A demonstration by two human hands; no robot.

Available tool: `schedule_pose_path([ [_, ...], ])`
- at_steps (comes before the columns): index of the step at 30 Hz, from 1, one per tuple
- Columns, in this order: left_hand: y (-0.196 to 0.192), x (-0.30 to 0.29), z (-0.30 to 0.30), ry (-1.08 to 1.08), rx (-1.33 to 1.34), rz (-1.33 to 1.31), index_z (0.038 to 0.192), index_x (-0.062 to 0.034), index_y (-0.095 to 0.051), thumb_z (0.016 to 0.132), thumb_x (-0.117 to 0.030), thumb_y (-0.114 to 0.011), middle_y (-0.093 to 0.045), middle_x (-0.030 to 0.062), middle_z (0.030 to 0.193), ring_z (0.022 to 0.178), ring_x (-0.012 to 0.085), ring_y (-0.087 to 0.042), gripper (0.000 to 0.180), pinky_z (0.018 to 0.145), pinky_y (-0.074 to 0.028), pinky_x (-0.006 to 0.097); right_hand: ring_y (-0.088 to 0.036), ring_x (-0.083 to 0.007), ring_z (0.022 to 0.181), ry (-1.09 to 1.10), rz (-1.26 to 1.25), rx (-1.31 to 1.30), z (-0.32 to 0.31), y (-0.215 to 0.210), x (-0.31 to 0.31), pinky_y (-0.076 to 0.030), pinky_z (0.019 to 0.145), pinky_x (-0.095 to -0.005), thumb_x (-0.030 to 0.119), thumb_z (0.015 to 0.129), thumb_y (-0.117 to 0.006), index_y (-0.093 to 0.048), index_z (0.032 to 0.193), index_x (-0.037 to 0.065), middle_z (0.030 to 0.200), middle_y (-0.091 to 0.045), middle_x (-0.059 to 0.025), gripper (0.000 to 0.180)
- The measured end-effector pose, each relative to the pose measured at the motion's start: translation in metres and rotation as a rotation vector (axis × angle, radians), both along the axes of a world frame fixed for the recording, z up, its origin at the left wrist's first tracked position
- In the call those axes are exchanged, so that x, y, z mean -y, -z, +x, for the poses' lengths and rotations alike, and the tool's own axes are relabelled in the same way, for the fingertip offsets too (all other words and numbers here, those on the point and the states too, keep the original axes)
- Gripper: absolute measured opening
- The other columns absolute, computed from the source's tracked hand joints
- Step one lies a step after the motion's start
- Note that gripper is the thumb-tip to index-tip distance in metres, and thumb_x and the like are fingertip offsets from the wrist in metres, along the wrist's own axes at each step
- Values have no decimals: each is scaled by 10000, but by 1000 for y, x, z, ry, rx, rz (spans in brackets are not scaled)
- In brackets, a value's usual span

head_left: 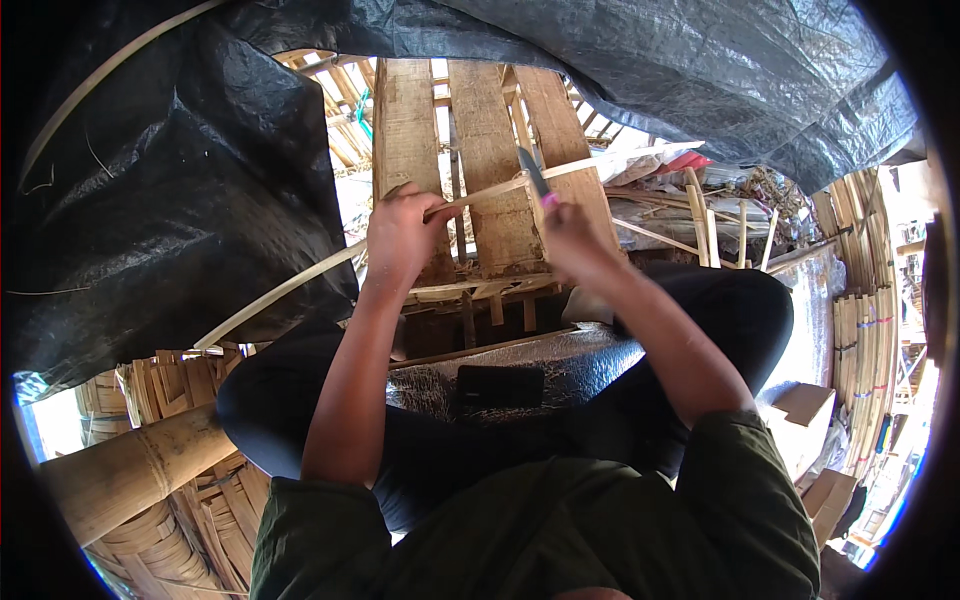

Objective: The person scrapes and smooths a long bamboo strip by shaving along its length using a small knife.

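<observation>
**Bamboo strip held across the lap, blade set on its right part**

Black tarpaulin (150, 200) fills the upper left of the view and arches over the top, shading the seated person. Below it, straight ahead of the knees, stands a weathered wooden pallet (480, 160) with upright planks. A thick bamboo pole (130, 465) lies at lower left among stacked bamboo slats, and more bundled strips (865, 330) stand along the right edge. A silvery padded mat (560, 365) covers the lap between the dark trouser legs, with a small black flat object (500, 385) resting on it.

The long, pale bamboo strip (290, 285) runs diagonally, from low on the left up to the right, passing in front of the pallet and through both hands. Its long axis lies across the person's body, rising toward the right.

The left hand (400, 235) is closed around the strip, thumb on top. The right hand (570, 235) is clamped on the pink handle of a knife (533, 175), whose dark blade points up and away and meets the strip just beside that hand. The two hands sit near each other but apart, the stretch of strip between them bare; the knife hand is the one at the strip's upper part, while the long free tail hangs out past the left hand.
</observation>
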State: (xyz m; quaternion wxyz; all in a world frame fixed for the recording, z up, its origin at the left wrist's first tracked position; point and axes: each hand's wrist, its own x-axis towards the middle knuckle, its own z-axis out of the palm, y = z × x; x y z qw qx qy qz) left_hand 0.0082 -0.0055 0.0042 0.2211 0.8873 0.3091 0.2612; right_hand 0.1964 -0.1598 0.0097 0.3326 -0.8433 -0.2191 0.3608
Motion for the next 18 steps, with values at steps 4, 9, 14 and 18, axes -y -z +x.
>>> schedule_pose_path([
  [4,-3,-4,-4,-23,-16,-37,831,-86,-774,793,-286,-831,-617,105,740,691,315,-637,211,629,-493,419,-499,-119,436,58,106,-228,2,-14,2,-383,365,-335,258,1060,-441,-536,931,22,614,-551,-54,285],
  [9,-1,-2,-2,6,23,20,836,-90,-774,794,-303,-829,-616,102,738,689,310,-636,224,633,-493,416,-324,-78,424,363,164,-371,59,-15,12,-233,352,-290,236,1063,-404,-488,882,77,608,-376,38,256],
  [14,1,-2,-4,7,-7,10,842,-81,-772,792,-298,-835,-624,102,743,696,308,-639,232,634,-496,413,-360,-93,427,-3,92,-209,-29,-18,-4,-250,355,-318,204,1048,-420,-476,891,52,602,-376,27,226],
  [18,-3,-3,-6,-36,-26,-74,844,-76,-771,794,-290,-833,-623,102,742,698,307,-637,228,639,-495,414,-377,-120,410,89,100,-320,13,-19,-3,-278,350,-330,244,1056,-434,-475,909,59,603,-387,20,240],
])
